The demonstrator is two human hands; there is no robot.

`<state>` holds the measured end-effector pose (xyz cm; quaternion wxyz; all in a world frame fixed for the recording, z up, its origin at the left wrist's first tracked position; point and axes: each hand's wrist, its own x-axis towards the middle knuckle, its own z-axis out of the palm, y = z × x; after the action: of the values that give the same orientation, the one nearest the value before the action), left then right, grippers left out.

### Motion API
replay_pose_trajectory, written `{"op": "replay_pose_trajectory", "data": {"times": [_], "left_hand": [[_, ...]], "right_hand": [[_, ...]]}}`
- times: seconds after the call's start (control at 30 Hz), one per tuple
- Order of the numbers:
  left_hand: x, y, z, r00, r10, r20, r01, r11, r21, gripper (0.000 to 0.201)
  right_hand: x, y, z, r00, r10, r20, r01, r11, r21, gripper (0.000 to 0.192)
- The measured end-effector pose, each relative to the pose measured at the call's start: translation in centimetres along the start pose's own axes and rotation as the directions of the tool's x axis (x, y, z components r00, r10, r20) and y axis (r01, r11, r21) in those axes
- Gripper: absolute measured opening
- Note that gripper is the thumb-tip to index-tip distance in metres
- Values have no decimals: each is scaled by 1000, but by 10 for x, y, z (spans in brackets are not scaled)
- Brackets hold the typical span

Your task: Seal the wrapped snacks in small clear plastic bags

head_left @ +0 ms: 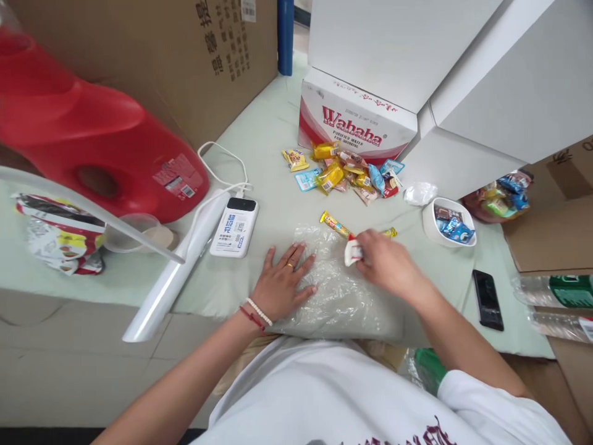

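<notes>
A clear, crinkled plastic sheet or bag [343, 290] lies flat at the table's front edge. Fingers spread, my left hand [283, 281] rests flat on its left side. My right hand [384, 262] is closed on a small white packet [353, 252] with a bit of red, held over the plastic's upper right; part of the packet is hidden by the fingers. Just beyond lies a thin yellow candy stick [334, 224], and the end of another yellow wrapper [390, 232] shows past my right hand. Farther back is a pile of wrapped snacks [331, 176].
Behind the snacks stands a Wahaha water carton [356, 117]. A white bowl [428, 224] with packets and a black phone [488, 300] are on the right. To the left are a white power bank [235, 228] with cable, a plastic roll [160, 296] and a red jug [115, 142].
</notes>
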<state>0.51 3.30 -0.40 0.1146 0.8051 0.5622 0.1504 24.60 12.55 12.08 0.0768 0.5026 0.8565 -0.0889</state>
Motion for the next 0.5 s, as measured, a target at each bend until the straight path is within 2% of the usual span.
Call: {"op": "replay_pose_trajectory", "data": {"times": [0.07, 0.13, 0.2, 0.27, 0.3, 0.37, 0.43, 0.5], "left_hand": [[0, -4, 2, 999, 0, -36, 0, 1000, -16, 68], [-4, -8, 1, 991, 3, -132, -8, 999, -40, 73], [-14, -10, -6, 964, 42, -262, -58, 997, -54, 78], [-29, -10, -16, 932, 178, -315, -208, 976, -63, 80], [-38, -9, -21, 915, 275, -296, -310, 948, -77, 80], [-53, -8, -28, 874, 448, -189, -474, 872, -123, 75], [-64, -12, -28, 857, 510, -73, -515, 843, -154, 60], [-68, -19, -22, 876, 483, 5, -474, 861, -181, 38]], "right_hand": [[-10, -24, 27, 997, -30, 77, 27, 999, 40, 37], [-20, -36, 53, 997, -62, 38, 57, 990, 128, 51], [-39, -32, 73, 989, -83, -122, 112, 960, 255, 61], [-70, -18, 86, 948, -100, -304, 211, 908, 361, 63], [-88, -9, 92, 923, -123, -366, 269, 884, 383, 63], [-124, 9, 105, 895, -213, -391, 365, 855, 368, 64], [-150, 23, 120, 903, -270, -333, 381, 863, 331, 59], [-161, 33, 134, 916, -252, -312, 353, 877, 327, 38]]}}
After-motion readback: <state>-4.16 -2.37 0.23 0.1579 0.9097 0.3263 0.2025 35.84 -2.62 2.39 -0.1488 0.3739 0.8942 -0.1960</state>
